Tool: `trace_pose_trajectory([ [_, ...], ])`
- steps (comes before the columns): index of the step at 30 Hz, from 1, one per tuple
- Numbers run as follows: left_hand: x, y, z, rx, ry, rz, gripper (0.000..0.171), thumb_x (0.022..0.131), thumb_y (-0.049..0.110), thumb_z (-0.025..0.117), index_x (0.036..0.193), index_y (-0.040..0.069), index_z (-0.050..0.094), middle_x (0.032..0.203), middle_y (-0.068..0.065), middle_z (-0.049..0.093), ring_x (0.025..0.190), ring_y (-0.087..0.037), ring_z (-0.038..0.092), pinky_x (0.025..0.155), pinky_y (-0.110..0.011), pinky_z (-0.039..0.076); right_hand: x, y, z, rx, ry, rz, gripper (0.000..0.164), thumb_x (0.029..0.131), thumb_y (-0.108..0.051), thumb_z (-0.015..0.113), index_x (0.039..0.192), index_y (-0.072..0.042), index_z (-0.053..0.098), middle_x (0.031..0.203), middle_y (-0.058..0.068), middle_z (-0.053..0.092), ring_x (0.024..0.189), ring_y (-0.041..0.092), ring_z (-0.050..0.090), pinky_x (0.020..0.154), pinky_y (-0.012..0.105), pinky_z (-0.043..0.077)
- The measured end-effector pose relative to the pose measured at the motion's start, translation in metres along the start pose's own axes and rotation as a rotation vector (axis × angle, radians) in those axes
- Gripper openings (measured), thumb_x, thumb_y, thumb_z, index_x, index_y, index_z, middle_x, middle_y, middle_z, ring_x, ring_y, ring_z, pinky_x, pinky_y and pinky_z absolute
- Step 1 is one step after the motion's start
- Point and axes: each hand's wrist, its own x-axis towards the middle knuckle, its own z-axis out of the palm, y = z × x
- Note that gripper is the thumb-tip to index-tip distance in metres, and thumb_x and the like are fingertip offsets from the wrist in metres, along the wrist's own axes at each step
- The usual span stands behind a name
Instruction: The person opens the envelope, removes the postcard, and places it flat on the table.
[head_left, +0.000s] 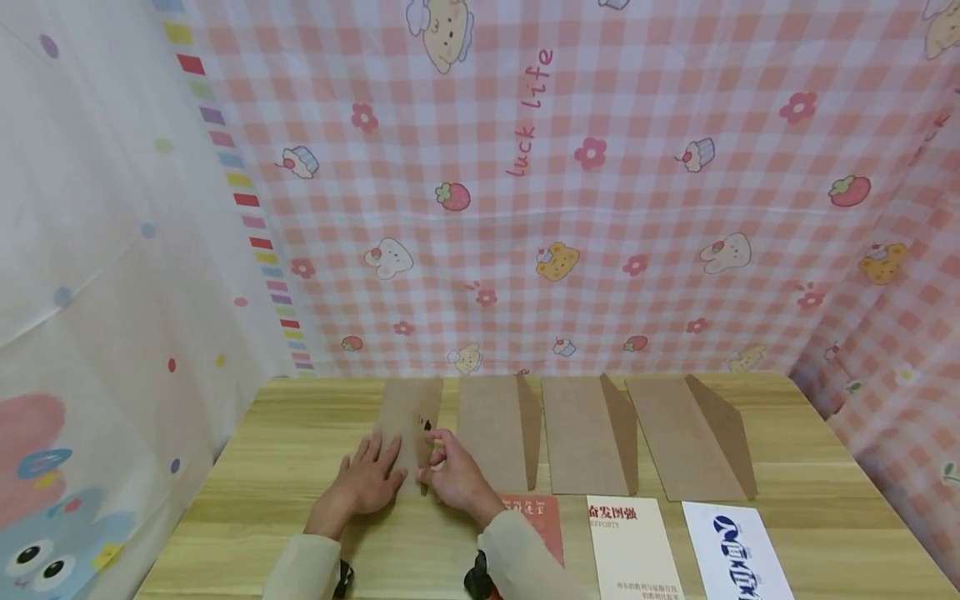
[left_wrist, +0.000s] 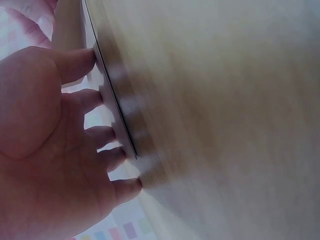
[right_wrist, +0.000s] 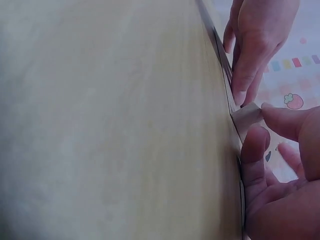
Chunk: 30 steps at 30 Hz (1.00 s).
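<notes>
A brown kraft envelope (head_left: 408,400) lies at the left of the row, a small dark mark near its right side. My left hand (head_left: 369,485) rests on its near left part with fingers spread; the left wrist view shows the fingertips of this hand (left_wrist: 55,125) along the thin paper edge. At the right side, my right hand (head_left: 459,479) holds the envelope's flap (right_wrist: 247,115), which stands raised between thumb and index finger. That hand (right_wrist: 285,170) has its other fingers bent beside the paper.
Three more kraft envelopes, (head_left: 489,433) (head_left: 581,437) (head_left: 675,442) with flaps spread to the right, lie along the back. Nearer lie a red card (head_left: 546,525) partly under the right sleeve, a cream card (head_left: 633,546) and a white card (head_left: 735,550) on the wooden table (head_left: 247,467).
</notes>
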Motion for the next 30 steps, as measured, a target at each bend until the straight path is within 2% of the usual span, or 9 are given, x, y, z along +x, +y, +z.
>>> trace_pose_trajectory([
  [2,0.0,0.0,0.001,0.002,-0.002,0.0,0.057,0.105,0.027,0.045,0.154,0.001,0.031,0.158,-0.034,0.015,0.146,-0.052,0.013,0.11,-0.073,0.014,0.001,0.0,0.0,-0.038,0.003,-0.032,0.057,0.09,-0.001,0.069,0.142,-0.01,0.047,0.1,0.009,0.053,0.056,0.013,0.053,0.054,0.029,0.048],
  [5,0.001,0.0,0.001,0.004,-0.008,-0.002,0.057,0.105,0.027,0.044,0.154,0.002,0.03,0.159,-0.033,0.015,0.146,-0.052,0.012,0.11,-0.073,0.014,0.001,0.001,0.0,-0.135,0.004,-0.126,0.065,0.088,0.002,0.07,0.147,-0.009,0.046,0.101,0.009,0.055,0.08,0.018,0.058,0.077,0.037,0.052],
  [8,0.001,0.0,0.001,0.001,-0.009,-0.002,0.057,0.105,0.028,0.044,0.155,0.002,0.029,0.159,-0.033,0.014,0.147,-0.051,0.011,0.11,-0.073,0.013,0.001,0.0,-0.001,-0.228,-0.003,-0.203,0.063,0.087,0.004,0.068,0.146,-0.008,0.049,0.101,0.009,0.055,0.099,0.021,0.052,0.098,0.042,0.044],
  [9,0.001,0.0,0.0,0.001,-0.008,-0.002,0.057,0.105,0.028,0.044,0.155,0.002,0.03,0.159,-0.033,0.014,0.147,-0.051,0.011,0.11,-0.073,0.013,0.001,0.0,-0.001,-0.241,-0.009,-0.214,0.06,0.088,0.005,0.067,0.145,-0.007,0.051,0.1,0.009,0.054,0.099,0.022,0.051,0.099,0.042,0.043],
  [14,0.001,-0.001,0.0,0.003,-0.001,0.004,0.057,0.105,0.027,0.044,0.154,0.001,0.031,0.159,-0.033,0.015,0.147,-0.051,0.012,0.11,-0.073,0.014,-0.001,-0.004,-0.004,-0.273,-0.017,-0.194,0.052,0.09,0.004,0.065,0.14,-0.007,0.056,0.095,0.006,0.052,0.088,0.015,0.045,0.089,0.035,0.043],
  [18,0.0,0.0,-0.001,-0.003,0.002,0.007,0.057,0.105,0.026,0.045,0.154,0.0,0.031,0.158,-0.034,0.016,0.146,-0.052,0.012,0.11,-0.073,0.014,-0.003,-0.007,-0.007,-0.253,-0.016,-0.155,0.051,0.09,0.003,0.065,0.139,-0.007,0.057,0.092,0.005,0.052,0.083,0.013,0.045,0.079,0.031,0.042],
  [24,-0.001,-0.001,0.0,-0.012,-0.003,0.003,0.057,0.105,0.027,0.044,0.154,0.0,0.03,0.159,-0.033,0.014,0.146,-0.052,0.011,0.11,-0.073,0.013,-0.006,-0.014,-0.011,-0.15,-0.021,-0.088,0.046,0.092,0.001,0.058,0.138,-0.002,0.056,0.085,0.002,0.061,0.077,0.01,0.056,0.071,0.026,0.044],
  [27,-0.001,-0.001,0.0,-0.01,-0.003,0.003,0.057,0.105,0.027,0.044,0.154,0.0,0.03,0.159,-0.033,0.014,0.146,-0.052,0.011,0.11,-0.073,0.013,-0.007,-0.019,-0.014,-0.071,-0.024,-0.023,0.045,0.094,-0.003,0.058,0.139,0.001,0.054,0.082,0.004,0.064,0.066,0.01,0.056,0.06,0.025,0.044],
  [30,-0.002,0.0,-0.001,-0.007,-0.004,0.0,0.058,0.105,0.027,0.044,0.154,0.0,0.03,0.159,-0.033,0.014,0.147,-0.052,0.011,0.11,-0.073,0.013,-0.008,-0.023,-0.017,-0.011,-0.02,0.047,0.047,0.095,-0.008,0.06,0.14,0.003,0.052,0.078,0.01,0.066,0.049,0.012,0.05,0.046,0.024,0.041],
])
